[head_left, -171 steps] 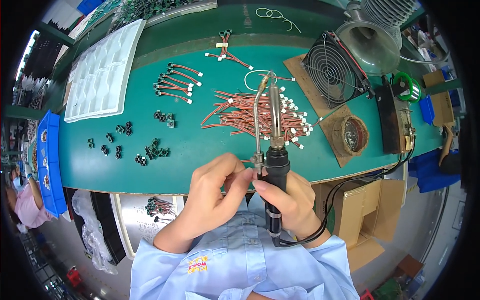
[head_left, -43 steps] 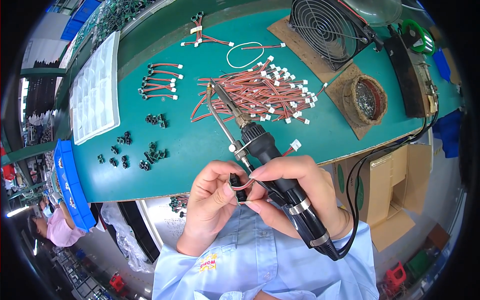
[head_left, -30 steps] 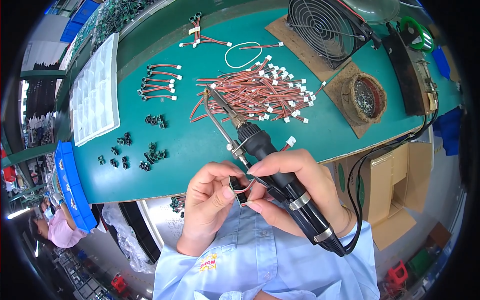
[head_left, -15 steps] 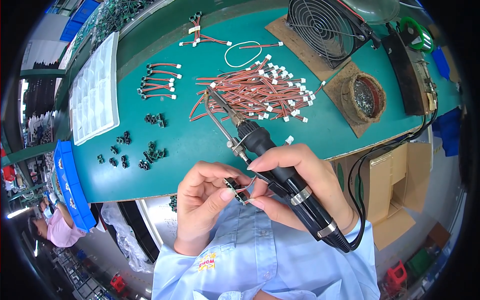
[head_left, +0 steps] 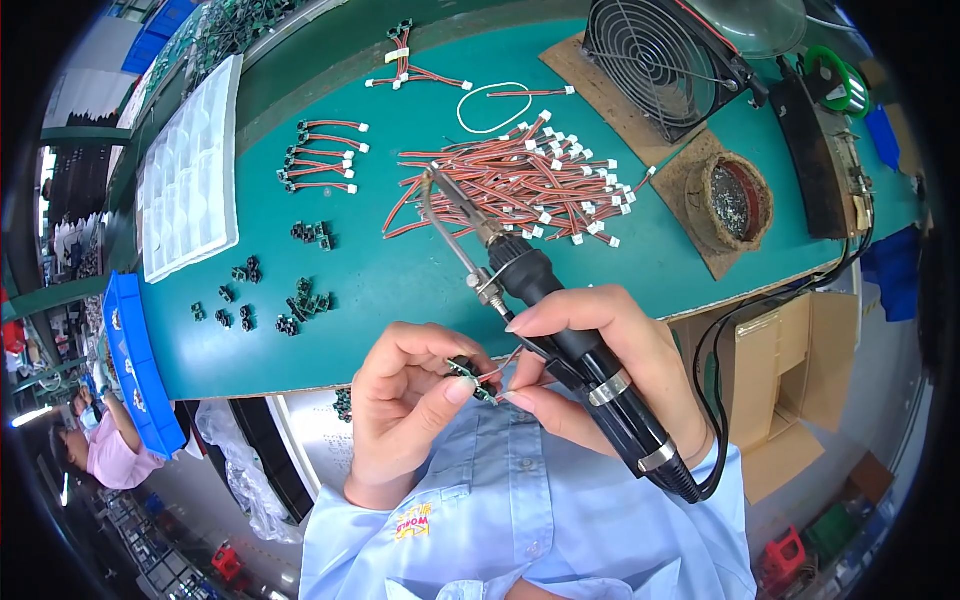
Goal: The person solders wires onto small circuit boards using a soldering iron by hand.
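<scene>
Two bare hands met over the near edge of the green worktop point(head_left: 370, 300) in the head view. The left hand point(head_left: 408, 400) pinched a small green circuit board point(head_left: 472, 378) between thumb and fingers, holding it tilted in front of the person's light blue shirt point(head_left: 500, 500). A thin red wire point(head_left: 508, 362) ran from that board to the fingertips of the right hand point(head_left: 625, 375); whether they gripped the wire itself could not be told. The right hand's fingers were curled around a black soldering iron point(head_left: 530, 275), which slanted up and to the left, its metal tip over the near left side of a pile of red and black leads point(head_left: 520, 185) with white connectors.

Left of the pile, several boards with leads attached point(head_left: 330, 155) lay in a row, and loose small boards point(head_left: 310, 302) sat in clusters nearer the person. Farther left were a white moulded tray point(head_left: 190, 170) and a blue bin point(head_left: 145, 375). To the right of the pile stood a black fan point(head_left: 650, 70), a round rough-walled pot point(head_left: 702, 205) and a green-rimmed spool point(head_left: 850, 90).
</scene>
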A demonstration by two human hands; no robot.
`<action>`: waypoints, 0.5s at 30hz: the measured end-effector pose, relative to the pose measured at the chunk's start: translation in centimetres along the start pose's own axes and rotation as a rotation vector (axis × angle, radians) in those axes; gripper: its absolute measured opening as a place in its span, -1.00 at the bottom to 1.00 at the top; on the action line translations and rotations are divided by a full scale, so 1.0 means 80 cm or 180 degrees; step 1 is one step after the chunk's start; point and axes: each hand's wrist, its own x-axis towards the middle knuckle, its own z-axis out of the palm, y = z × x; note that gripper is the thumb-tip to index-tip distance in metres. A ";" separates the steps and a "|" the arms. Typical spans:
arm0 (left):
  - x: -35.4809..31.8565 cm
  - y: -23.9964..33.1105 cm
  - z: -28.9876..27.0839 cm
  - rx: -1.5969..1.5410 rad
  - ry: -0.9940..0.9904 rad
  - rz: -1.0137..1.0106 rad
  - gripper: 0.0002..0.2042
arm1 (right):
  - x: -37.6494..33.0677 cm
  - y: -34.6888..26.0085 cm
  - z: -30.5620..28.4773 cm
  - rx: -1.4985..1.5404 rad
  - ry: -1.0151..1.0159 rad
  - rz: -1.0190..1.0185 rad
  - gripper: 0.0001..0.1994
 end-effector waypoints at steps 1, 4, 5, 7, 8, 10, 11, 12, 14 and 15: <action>0.001 0.000 0.000 0.0123 -0.0037 0.0101 -0.79 | 0.000 0.000 0.001 -0.0095 0.0062 -0.0058 -0.53; 0.003 0.000 0.001 0.0361 -0.0091 0.0319 -0.79 | -0.001 -0.001 0.003 -0.0294 0.0163 -0.0182 -0.53; 0.003 0.002 0.003 0.0251 -0.0068 0.0203 -0.80 | -0.002 -0.002 0.004 -0.0332 0.0220 -0.0205 -0.54; 0.004 0.005 0.006 0.0029 -0.0022 -0.0026 -0.80 | -0.002 -0.003 0.006 -0.0407 0.0331 -0.0254 -0.58; 0.005 0.006 0.007 -0.0083 0.0001 -0.0139 -0.80 | -0.001 -0.003 0.006 -0.0444 0.0385 -0.0280 -0.59; 0.006 0.007 0.005 -0.0170 0.0001 -0.0187 -0.81 | -0.001 -0.004 0.007 -0.0568 0.0372 -0.0335 -0.57; 0.007 0.007 0.004 -0.0245 -0.0007 -0.0252 -0.81 | 0.000 -0.004 0.007 -0.0678 0.0376 -0.0383 -0.55; 0.008 0.008 0.002 -0.0321 -0.0016 -0.0316 -0.82 | 0.001 -0.004 0.007 -0.0790 0.0379 -0.0433 -0.53; 0.011 0.007 -0.002 -0.0412 -0.0011 -0.0344 -0.82 | 0.004 0.001 0.000 -0.1383 0.0422 -0.0795 -0.50; 0.012 0.005 -0.006 -0.0352 0.0056 -0.0324 -0.82 | 0.007 0.006 -0.008 -0.1861 0.0462 -0.1113 -0.48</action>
